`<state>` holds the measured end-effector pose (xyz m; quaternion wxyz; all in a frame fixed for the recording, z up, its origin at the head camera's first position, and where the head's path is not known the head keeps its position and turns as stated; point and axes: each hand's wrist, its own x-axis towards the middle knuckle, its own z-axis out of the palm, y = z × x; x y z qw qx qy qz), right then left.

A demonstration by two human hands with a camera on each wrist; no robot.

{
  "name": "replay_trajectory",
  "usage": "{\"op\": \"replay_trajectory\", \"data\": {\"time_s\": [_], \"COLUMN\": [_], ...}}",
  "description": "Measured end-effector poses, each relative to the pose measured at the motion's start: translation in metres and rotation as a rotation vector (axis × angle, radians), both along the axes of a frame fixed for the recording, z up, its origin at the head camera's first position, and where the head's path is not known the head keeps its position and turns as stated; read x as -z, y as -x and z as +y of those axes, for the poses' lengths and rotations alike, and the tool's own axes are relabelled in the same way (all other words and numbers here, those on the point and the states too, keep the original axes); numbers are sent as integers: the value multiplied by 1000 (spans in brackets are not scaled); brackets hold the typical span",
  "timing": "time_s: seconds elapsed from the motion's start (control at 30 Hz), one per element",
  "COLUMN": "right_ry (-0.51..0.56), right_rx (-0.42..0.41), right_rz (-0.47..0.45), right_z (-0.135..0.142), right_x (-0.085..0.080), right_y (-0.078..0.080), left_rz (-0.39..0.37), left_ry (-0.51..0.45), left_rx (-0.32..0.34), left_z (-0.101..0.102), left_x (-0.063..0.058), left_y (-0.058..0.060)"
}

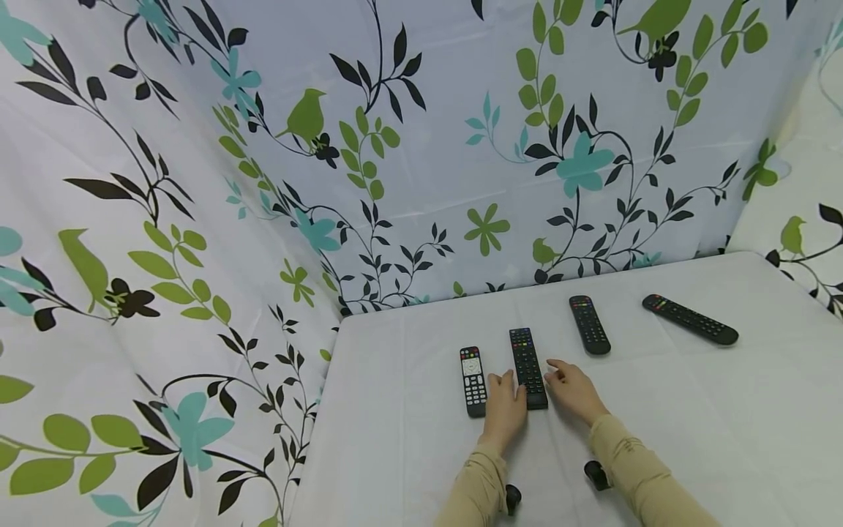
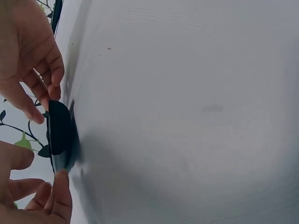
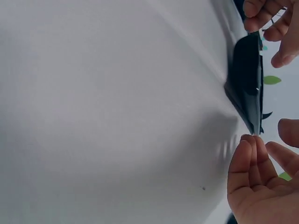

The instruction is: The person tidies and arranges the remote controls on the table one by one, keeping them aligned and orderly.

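A long black remote control [image 1: 525, 359] lies on the white table between both hands. At its left edge, my left hand [image 1: 506, 410] has its fingertips at the side, with the thumb by the lower end. My right hand [image 1: 573, 389] is at the right edge, fingers loosely bent. The left wrist view shows the remote [image 2: 60, 128] end-on, its edges between the fingertips of the left hand [image 2: 39, 203] and right hand [image 2: 32, 56]. In the right wrist view, the right fingertips [image 3: 254, 144] appear to touch the remote [image 3: 245, 70]; neither hand wraps round it.
A shorter black remote with a white button panel [image 1: 473, 380] lies just left of the left hand. Two more black remotes [image 1: 589, 324] [image 1: 690, 319] rest farther back to the right. Patterned curtains [image 1: 421, 146] hang behind and beside the white table [image 1: 388, 410].
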<state>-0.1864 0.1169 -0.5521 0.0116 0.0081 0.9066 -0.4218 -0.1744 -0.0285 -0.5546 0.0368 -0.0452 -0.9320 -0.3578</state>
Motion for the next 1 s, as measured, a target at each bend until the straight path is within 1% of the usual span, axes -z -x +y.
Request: {"op": "replay_trajectory", "data": {"time_s": [0.1,0.17,0.23,0.4,0.53,0.67,0.8,0.9,1.0], "right_ry": [6,5,-1,-26,-27,-15,-7,-8,-9], "right_rx": [-5,2,18,80,98,127,210,253,264], "right_rz": [25,39,52,103,124,116,82,53,20], "right_z": [7,13,22,51,71,85,93,98,103], "right_x": [-6,-10,-14,-24,-29,-32,-32,-28,-23], "right_y": [2,4,7,14,20,25,31,36,40], "left_rz": [54,90,110,129,131,109,59,-38,-135], "left_ry": [-5,-4,-3,-16,-5,18,10,-85,-185], "left_rx": [-13,-10,0,57,99,146,189,193,159], "left_z": [3,7,12,28,41,54,69,80,92], "left_x": [-5,-10,-13,-24,-30,-36,-43,-45,-44], "left_y": [3,5,8,19,28,34,41,47,53]}}
